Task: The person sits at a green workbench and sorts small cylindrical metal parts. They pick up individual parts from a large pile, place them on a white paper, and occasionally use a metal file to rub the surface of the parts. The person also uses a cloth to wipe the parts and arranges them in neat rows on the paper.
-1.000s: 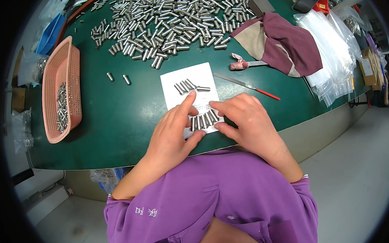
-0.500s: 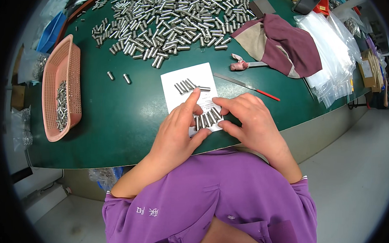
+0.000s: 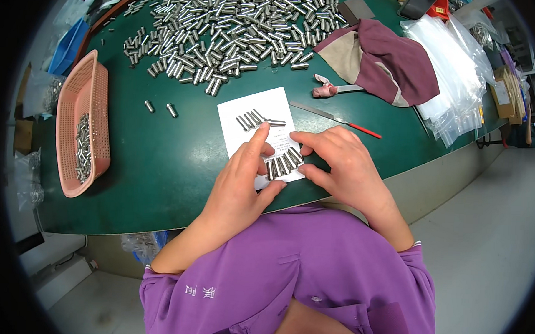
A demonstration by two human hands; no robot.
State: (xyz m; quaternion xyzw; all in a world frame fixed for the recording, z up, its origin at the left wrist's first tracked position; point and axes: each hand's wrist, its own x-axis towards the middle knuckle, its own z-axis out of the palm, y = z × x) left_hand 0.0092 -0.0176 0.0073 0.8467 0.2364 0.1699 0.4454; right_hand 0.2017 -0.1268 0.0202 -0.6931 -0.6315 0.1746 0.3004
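On a white printed sheet (image 3: 231, 110) lies a near row of several short metal pins (image 3: 284, 164), side by side and slightly fanned. My left hand (image 3: 239, 175) is at the row's left end, thumb and index finger apart, other fingers partly hidden behind the index. From the right, my right hand (image 3: 344, 167) reaches in with curved, parted fingers; its thumb tip is at the row's right end. Neither hand is closed round a pin. Farther up the sheet is a second group of pins (image 3: 251, 120), one lying crosswise near my left index fingertip.
A large heap of metal pins (image 3: 225, 33) covers the far table. Two loose pins (image 3: 171, 110) and a pink basket (image 3: 98, 155) of small metal parts are at left. A red-handled file (image 3: 363, 130), a maroon cloth (image 3: 398, 59) and clear plastic bags (image 3: 453, 73) lie at right.
The whole view has shifted slightly, moving the table things a little left in the picture. Both hands keep nearly the same pose around the near row of pins.
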